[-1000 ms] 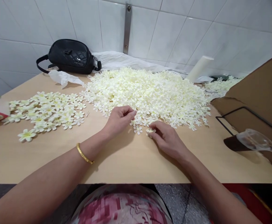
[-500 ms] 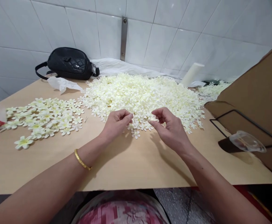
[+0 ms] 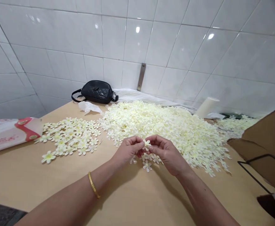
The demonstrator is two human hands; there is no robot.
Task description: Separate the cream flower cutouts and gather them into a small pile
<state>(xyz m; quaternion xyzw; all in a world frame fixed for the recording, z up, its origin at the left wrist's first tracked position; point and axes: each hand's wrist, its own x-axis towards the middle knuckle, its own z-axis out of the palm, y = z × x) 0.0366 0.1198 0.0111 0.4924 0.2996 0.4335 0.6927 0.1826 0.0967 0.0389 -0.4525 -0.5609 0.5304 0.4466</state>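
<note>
A small white artificial flower [image 3: 147,144] with a pale yellow centre is held up between my two hands, just in front of a big heap of similar flowers [image 3: 161,125]. My right hand [image 3: 167,153] pinches its right side between thumb and fingers. From the left, my left hand [image 3: 129,150] closes thumb and finger at the flower's other edge; anything tiny inside that pinch is hidden. A few loose flowers [image 3: 147,166] lie on the table under my hands. A gold bracelet [image 3: 93,185] circles my left wrist.
Spread-out flowers [image 3: 71,135] lie at left, beside a white and red plastic bag [image 3: 7,133]. Behind are crumpled tissue [image 3: 89,107], a black bag [image 3: 97,91] and a white roll [image 3: 206,106]. At right stand a cardboard box [image 3: 264,135], a black wire holder [image 3: 255,175] and a dark cup [image 3: 270,207].
My hands have come together, and the flower in my right hand now meets my left fingertips. The camera view has tilted up and turned left, showing more wall and the plastic bag.
</note>
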